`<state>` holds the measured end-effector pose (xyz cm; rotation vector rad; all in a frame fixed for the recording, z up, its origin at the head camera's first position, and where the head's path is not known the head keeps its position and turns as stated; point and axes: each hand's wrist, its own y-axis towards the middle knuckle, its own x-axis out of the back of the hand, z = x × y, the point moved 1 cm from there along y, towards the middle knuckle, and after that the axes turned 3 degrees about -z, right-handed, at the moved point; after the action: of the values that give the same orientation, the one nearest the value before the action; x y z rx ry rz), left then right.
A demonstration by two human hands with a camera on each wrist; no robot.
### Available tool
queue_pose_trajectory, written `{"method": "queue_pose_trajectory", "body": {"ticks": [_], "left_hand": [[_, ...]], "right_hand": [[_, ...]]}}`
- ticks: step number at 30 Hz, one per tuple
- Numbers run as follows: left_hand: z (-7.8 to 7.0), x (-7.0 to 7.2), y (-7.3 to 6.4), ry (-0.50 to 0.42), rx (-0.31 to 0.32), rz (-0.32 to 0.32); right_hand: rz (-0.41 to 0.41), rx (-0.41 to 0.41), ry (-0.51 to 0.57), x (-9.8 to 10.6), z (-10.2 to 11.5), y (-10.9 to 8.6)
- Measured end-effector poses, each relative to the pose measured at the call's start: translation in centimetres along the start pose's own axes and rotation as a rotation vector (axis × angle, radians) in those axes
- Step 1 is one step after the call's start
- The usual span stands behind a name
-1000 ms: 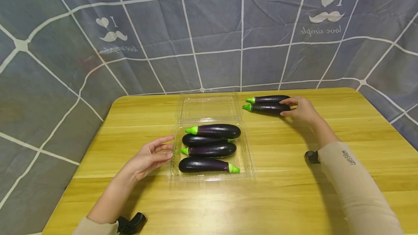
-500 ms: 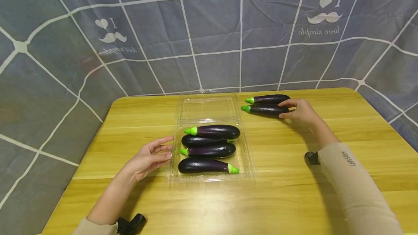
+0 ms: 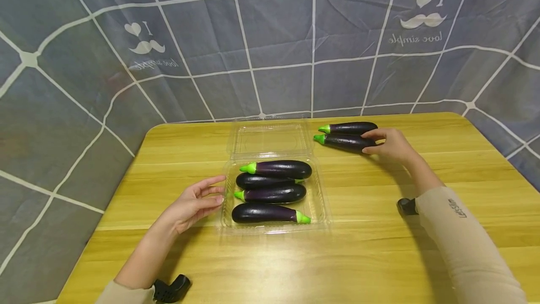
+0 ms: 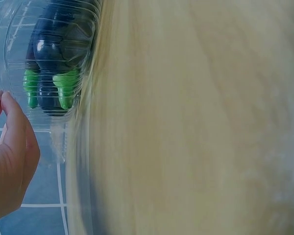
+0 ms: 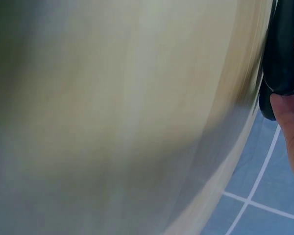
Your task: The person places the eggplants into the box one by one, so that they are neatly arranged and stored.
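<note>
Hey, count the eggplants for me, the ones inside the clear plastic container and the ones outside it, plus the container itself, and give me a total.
Clear plastic container: 1
Eggplants inside it: 4
Eggplants outside it: 2
Total: 7

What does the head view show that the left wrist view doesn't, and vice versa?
Head only: the right hand holding one of two eggplants outside the container, plus mirrored lettering on the backdrop.
Left wrist only: green stems seen through the ribbed wall, fingertips pinching the container close up.
Both: left hand, container, eggplants inside it, tabletop, gridded backdrop.
</note>
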<state>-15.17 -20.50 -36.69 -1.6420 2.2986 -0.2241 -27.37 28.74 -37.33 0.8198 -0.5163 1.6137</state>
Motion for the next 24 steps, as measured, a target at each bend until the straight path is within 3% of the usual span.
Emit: {"method": "queue_pose_trajectory", "body": {"ticks": [16, 24], "left_hand": [[-0.1, 0.0, -0.1, -0.010, 0.008, 0.000], [-0.3, -0.2, -0.1, 0.011, 0.012, -0.009]], "right_hand": [[0.048, -0.042, -0.013, 0.3, 0.3, -0.9], [0.027, -0.013, -0.014, 1.1, 0.6, -1.5]]}}
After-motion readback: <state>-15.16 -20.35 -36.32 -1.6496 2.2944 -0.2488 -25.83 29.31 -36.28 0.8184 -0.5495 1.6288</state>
